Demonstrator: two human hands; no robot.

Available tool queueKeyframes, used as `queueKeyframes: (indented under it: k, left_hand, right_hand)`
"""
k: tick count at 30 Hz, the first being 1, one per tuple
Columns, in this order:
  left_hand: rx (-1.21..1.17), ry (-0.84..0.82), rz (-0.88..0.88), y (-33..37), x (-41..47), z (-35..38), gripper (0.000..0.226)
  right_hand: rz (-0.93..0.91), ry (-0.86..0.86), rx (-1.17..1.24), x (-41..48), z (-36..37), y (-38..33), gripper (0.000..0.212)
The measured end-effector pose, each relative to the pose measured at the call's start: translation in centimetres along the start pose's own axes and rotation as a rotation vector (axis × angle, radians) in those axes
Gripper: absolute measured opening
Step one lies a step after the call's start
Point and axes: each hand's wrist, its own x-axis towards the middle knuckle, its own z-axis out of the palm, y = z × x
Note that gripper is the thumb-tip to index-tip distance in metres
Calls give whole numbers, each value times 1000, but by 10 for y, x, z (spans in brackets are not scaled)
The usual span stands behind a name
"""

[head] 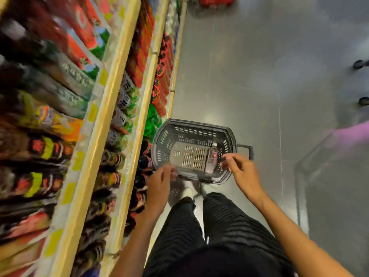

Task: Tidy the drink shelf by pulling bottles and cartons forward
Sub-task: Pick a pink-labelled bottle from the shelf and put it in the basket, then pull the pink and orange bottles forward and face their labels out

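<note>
My hands at the near rim of the basket [193,124], the drink shelf [111,96] to its left.

The basket is grey slotted plastic with rounded corners, and its looped handle [247,150] sticks out on the right side. A clear bottle [212,158] with a pink label lies inside by the right wall; its print is too blurred to read. My left hand [162,176] is at the near left corner of the rim and my right hand [239,168] at the near right corner. The fingers of both are curled, but the blur keeps me from telling whether either grips the rim. Left of the basket, cream shelf lips carry yellow tags and rows of dark bottles [40,146], with red-and-green cartons [83,43] farther along, all lettering smeared. Right of and beyond the basket stretches smooth, glossy grey floor [259,76]. My ribbed black trousers [219,216] stand just nearer than it.
</note>
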Motion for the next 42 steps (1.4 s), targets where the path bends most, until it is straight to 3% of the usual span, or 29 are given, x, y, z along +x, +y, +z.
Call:
queueKeyframes:
  k: [11,15,20,29,34,42]
  left_hand:
    - [-243,520,-181,-29,-121,37,30]
    - [-403,699,-225,-36,-161,52,29]
    - [-432,927,-265,-51,-224,44,29]
    - [-607,1543,-572,-73,-361,92,31]
    - [-830,1926,-763,-71,-406,145,32]
    - [-1000,2149,-835,-85,-445,186,30]
  right_hand:
    - [-173,-462,-339,-6,-25,-10,20]
    - [-259,-613,-402,-17,-6,-17,24]
    - [-336,-837,-486,-41,40,-25,18]
    - [-538,-1500,-654,-147,142,-19,22]
    - [-659,-1816,-822,-222,180,10,20]
    - [-750,-2111,-940,-310,171,59,25]
